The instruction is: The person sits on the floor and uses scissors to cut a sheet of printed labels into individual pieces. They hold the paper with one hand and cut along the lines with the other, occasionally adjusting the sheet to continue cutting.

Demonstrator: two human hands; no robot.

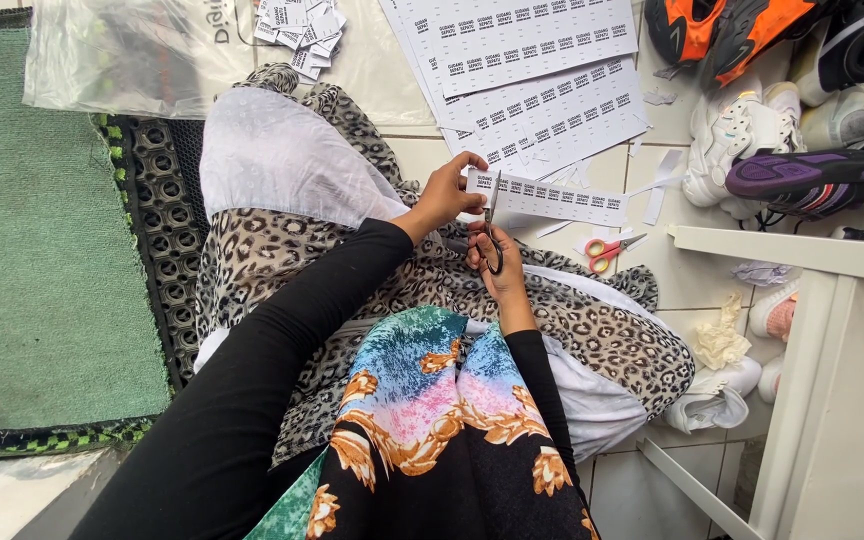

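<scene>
my right hand (497,268) has its fingers curled tight through the loops of the dark-handled scissors (493,232), blades pointing up and away from me and biting into the near end of the label strip (552,198). my left hand (449,192) pinches that same end, thumb and fingertips closed on the paper just left of the blades. so both hands are full: one on the tool, one on the strip, right over my lap.

i'd say the trick here is keeping the strip taut. the long free end sticks out to the right with nothing under it, so it can droop and twist the cut off line. i'd keep my pinch close to the blades, aim for the white gap between two printed blocks, and close in one clean snip instead of nibbling. i can't tell from here exactly which gap the blades are in, the print is too small.

further out: more printed sheets (527,75) lie on the tiled floor ahead, a little heap of cut labels (299,28) sits on a clear plastic bag (137,45) up left, a spare pair of red and yellow scissors (607,250) lies just beyond my knee, and a pile of sneakers (782,110) is off to the right by a white frame (802,255).
</scene>
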